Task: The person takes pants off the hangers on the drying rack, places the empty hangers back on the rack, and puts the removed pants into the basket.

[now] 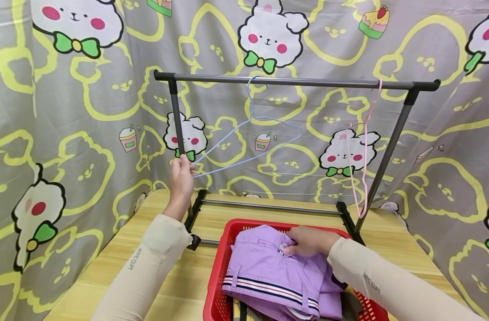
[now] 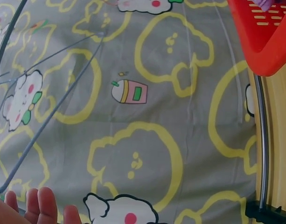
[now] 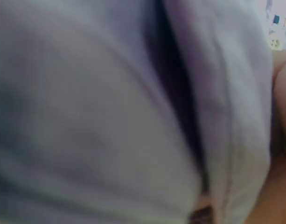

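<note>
From the rail of a clothes rack a light blue wire hanger [image 1: 252, 107] hangs by its hook. My left hand [image 1: 182, 180] pinches its left corner, and its fingertips [image 2: 47, 205] show beside the wire in the left wrist view. Purple trousers [image 1: 264, 263] with a striped waistband lie bunched in the red basket [image 1: 213, 285]. My right hand [image 1: 312, 240] grips them near the waist button, with cloth partly hiding the fingers. Close, blurred purple cloth [image 3: 110, 116] fills most of the right wrist view.
A pink hanger [image 1: 366, 156] hangs at the right end of the rack's rail [image 1: 316, 82]. The rack stands on a wooden table [image 1: 148, 240], its base bars behind and beside the basket. Other dark and yellow cloth lies under the trousers. Patterned curtains surround the table.
</note>
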The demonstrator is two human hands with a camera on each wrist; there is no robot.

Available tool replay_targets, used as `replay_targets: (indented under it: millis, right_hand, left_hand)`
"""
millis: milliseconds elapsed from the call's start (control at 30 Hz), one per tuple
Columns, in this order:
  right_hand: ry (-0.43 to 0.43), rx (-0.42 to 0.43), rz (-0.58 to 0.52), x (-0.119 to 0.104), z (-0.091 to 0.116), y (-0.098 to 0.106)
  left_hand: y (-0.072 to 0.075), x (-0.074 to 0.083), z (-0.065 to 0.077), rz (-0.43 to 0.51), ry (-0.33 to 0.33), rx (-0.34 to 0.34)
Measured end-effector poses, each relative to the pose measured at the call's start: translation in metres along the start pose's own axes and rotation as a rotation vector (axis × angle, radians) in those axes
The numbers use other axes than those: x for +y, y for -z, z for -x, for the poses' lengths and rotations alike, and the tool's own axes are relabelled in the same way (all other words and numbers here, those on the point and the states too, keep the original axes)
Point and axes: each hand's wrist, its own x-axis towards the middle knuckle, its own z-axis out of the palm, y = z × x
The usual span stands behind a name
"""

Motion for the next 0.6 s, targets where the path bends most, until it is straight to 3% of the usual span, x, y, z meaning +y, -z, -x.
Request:
replay_targets:
  millis: [200,433,600]
  right_hand:
    - [0.010,0.045,-0.056,0.0018,0.0029,-0.0055]
    - [0.161,0.060,0.037,0.0012,0.0016,-0.0077]
    - [0.113,0.016,0.027,-0.0014,-0.0049,-0.0071]
  left_hand:
    - [0.0001,-0.0018,0.0001,-0.004,0.018,0.000]
    - [-0.0008,-0.0038,-0.0006,0.015,0.011,0.007]
    - [-0.0013,-0.0039,-0.0017,0.014,0.028,-0.001]
